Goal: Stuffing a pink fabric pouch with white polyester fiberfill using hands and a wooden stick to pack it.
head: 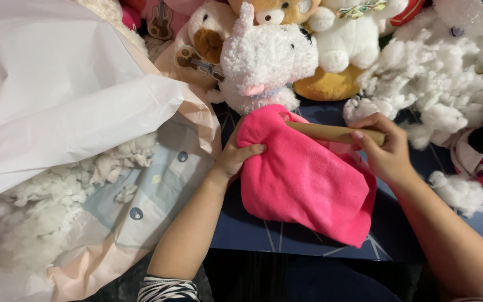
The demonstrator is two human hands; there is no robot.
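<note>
Pink fleece toy skin (303,179) lies flat-ish on the dark blue desk (252,235), centre of view, open end up near the top left, body slumping down toward the lower right. Left hand (236,156) grips its upper left edge, fingers (251,149) curled closed over the fleece, thumb side hidden under the fabric. A wooden stick (331,132) pokes into the skin's opening from the right, lying nearly level, its left end hidden inside the fleece. Right hand (384,151) holds the stick's right end, its fingers closed around it, hand just right of the skin and touching its upper right corner. Directly above the skin, touching or just behind it, sits a white fluffy plush dog (264,59) with a pink tongue. Behind the dog, more plush toys: a brown-and-cream bear (211,33) and a white plush (345,33) on a yellow base. Right of the hands, loose white stuffing (437,84) is piled up, with a small clump (459,193) near the right forearm. Left side: a big white bag (57,95) lying open, more stuffing (46,212) spilling inside it, over a pale pastel printed sheet (152,196). Striped sleeve (166,289) shows at the bottom edge of the left arm.
</note>
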